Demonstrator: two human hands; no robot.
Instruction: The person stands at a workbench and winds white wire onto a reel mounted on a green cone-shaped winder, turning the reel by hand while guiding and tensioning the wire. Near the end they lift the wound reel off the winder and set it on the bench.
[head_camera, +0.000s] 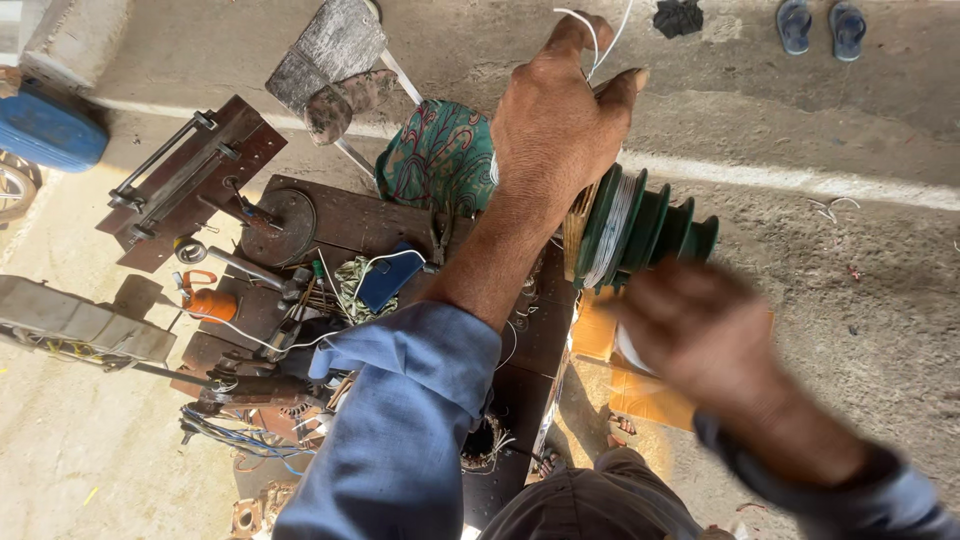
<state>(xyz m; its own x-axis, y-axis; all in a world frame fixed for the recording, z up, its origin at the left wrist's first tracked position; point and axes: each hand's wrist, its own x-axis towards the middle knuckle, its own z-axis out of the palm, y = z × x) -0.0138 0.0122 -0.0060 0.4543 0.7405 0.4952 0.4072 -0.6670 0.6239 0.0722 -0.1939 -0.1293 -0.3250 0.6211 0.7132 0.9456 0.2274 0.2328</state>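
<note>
L hand (553, 125) is raised over the dark tabletop (340, 215), its fingers (575, 35) pinching a thin white wire (598, 35) that loops up past the fingertips. Just below and to the right of those fingers sits a green stepped winding former (645, 228) w/ white wire wound in one groove; the heel of the L hand is at its wide end, contact can't be told for sure. R hand (700, 340) is blurred, just under the former; can't tell if its fingers are spread or closed, or whether they touch it. An orange box (640, 395) shows behind the R hand. Left of the L fingers: patterned green cloth (440, 150), blue sleeve (400, 430) lower down. Further left on the tabletop: round metal disc (280, 225), small orange part (212, 304), loose wires (235, 435). Two sandals (820, 25) lie on the floor, well apart, upper right.
</note>
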